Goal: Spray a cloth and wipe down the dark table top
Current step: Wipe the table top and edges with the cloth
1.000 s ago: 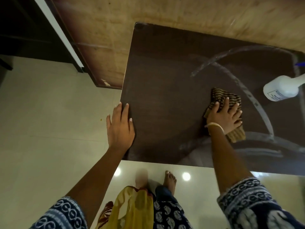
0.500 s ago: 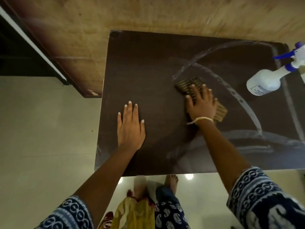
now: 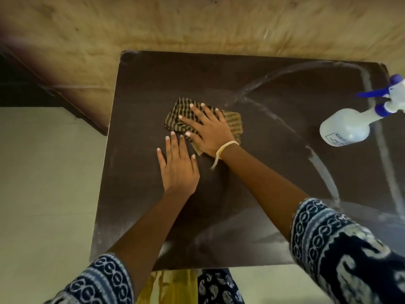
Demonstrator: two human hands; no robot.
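A dark brown table top (image 3: 140,102) fills the middle of the head view, with pale curved wipe streaks on its right half. My right hand (image 3: 208,130) lies flat, fingers spread, pressing a brown striped cloth (image 3: 233,122) onto the table near its centre. Just below and left of it, my left hand (image 3: 178,167) rests flat on the bare table with fingers apart, holding nothing. A white spray bottle (image 3: 344,128) with a blue trigger stands on the table at the far right, apart from both hands.
A tan wooden surface (image 3: 197,25) runs along the table's far edge. Pale floor tiles (image 3: 43,183) lie to the left and below the near edge. My patterned clothes (image 3: 219,288) show under the table's front edge.
My right hand has slid the cloth leftward across the table, from the right part to the centre. My left hand has moved from the table's left edge inward, close beside the right hand.
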